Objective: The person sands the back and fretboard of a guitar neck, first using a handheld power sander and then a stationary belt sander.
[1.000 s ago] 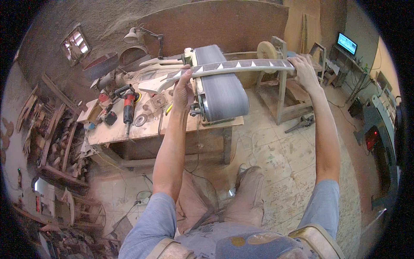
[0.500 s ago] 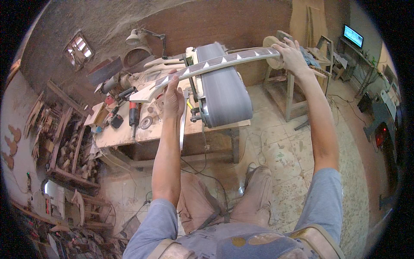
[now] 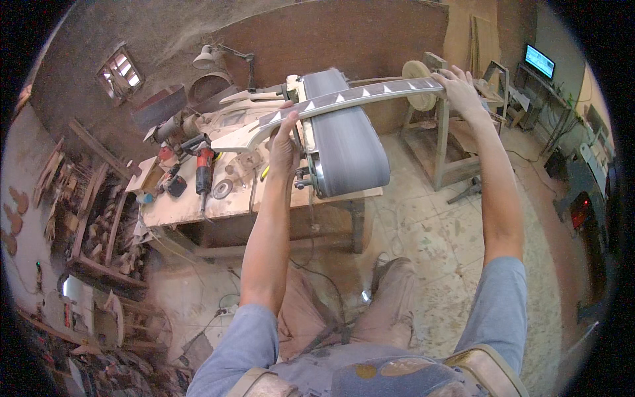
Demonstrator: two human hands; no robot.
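Observation:
A guitar neck (image 3: 360, 95) with a dark fretboard and pale triangular inlays lies across the top of a belt sander (image 3: 347, 142). Its grey belt looks smeared, as if running. My left hand (image 3: 284, 144) is wrapped round the neck near its pale headstock (image 3: 235, 140), thumb on top, just left of the belt. At the neck's far right end, my right hand (image 3: 461, 92) grips it from above with the fingers over the end. Whether the underside of the neck touches the belt is hidden.
The workbench (image 3: 175, 210) carries a red angle grinder (image 3: 204, 171), a loose disc (image 3: 222, 189), a desk lamp (image 3: 204, 58) and more pale neck blanks (image 3: 254, 100). A round buffing wheel (image 3: 418, 85) stands behind the neck's right end. Cables (image 3: 324, 278) trail over the floor by my feet.
The guitar neck has shifted to the right along the belt sander, with both hands moving right along with it. My left hand is now closer to the belt.

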